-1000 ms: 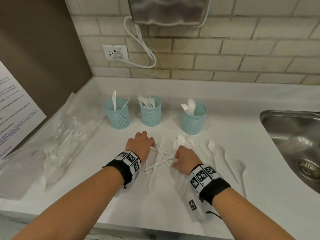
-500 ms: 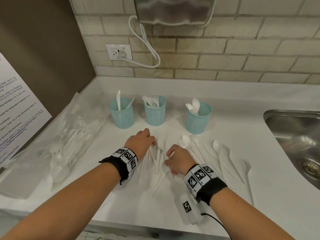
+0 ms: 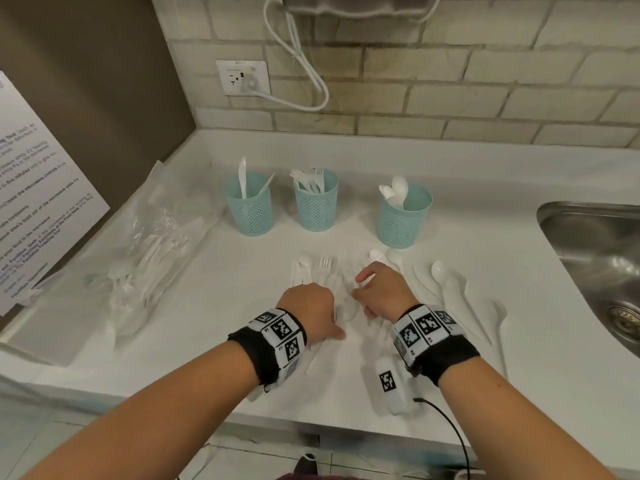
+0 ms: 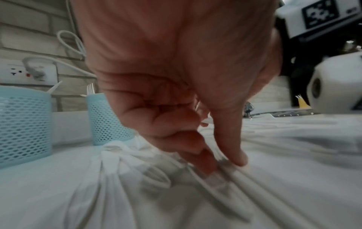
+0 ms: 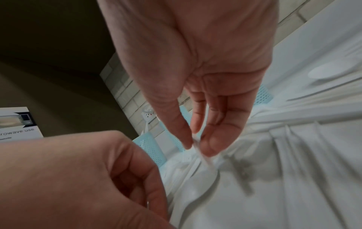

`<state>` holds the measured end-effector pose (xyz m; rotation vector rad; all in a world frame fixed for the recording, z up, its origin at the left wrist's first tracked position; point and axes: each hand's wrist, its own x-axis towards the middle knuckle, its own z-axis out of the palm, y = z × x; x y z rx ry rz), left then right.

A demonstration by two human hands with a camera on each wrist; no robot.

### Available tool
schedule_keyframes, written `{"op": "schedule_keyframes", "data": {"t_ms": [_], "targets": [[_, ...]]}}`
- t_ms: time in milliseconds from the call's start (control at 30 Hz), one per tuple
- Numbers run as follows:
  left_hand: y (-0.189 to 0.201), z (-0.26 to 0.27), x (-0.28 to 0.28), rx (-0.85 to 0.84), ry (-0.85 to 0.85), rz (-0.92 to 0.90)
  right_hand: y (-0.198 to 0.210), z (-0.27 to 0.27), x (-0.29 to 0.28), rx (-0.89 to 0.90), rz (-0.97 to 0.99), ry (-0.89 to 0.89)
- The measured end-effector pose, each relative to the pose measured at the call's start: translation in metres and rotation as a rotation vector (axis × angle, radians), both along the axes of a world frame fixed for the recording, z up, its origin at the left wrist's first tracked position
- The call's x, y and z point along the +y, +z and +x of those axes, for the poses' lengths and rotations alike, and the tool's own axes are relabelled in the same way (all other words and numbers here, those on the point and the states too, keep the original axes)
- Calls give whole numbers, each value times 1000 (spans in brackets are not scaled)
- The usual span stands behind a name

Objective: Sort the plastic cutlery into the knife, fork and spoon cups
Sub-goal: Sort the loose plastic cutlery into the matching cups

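White plastic cutlery (image 3: 332, 282) lay loose on the bench (image 3: 207, 306) before three mesh cups (image 3: 316, 209), under both hands. Left wrist view: the left hand (image 4: 176, 93) pinched handles against the bench. Right wrist view: the right hand (image 5: 205, 77) pinched one piece between thumb and fingers (image 5: 213, 139).

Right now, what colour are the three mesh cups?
Light blue; the three mesh cups show best in the head view.

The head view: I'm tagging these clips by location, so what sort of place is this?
Probably a shared kitchenette or office break room: a white countertop with a stainless steel sink, a tiled wall with a power outlet, and a posted notice that mentions microwave use.
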<state>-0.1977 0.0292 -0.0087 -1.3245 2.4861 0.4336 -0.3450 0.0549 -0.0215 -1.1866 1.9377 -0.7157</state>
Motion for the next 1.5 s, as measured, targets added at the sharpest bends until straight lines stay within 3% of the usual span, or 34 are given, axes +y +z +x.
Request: {"op": "schedule_keyframes", "data": {"t_ms": [167, 400, 600, 733, 867, 1033, 1133, 1200, 1333, 1500], "targets": [[1, -3, 1, 46, 64, -36, -7, -7, 8, 15, 19, -66], [24, 14, -29, 282, 265, -158, -7, 12, 5, -16, -6, -62], [15, 29, -44, 264, 361, -69, -13, 41, -1, -121, 68, 18], [8, 37, -42, 131, 386, -85, -10, 32, -8, 64, 41, -35], [5, 34, -34, 32, 389, 22, 4, 35, -10, 252, 130, 177], [-1, 22, -30, -59, 354, 0, 1, 47, -24, 122, 115, 242], [-4, 19, -32, -46, 374, -20, -4, 39, -36, 84, 91, 161], [-1, 21, -35, -46, 380, -21, -4, 31, -44, 169, 56, 142], [0, 26, -45, -42, 369, -24, -3, 31, -60, 385, 130, 263], [-4, 32, -59, 25, 374, 41, 1, 45, -70, 471, 120, 313]]}}
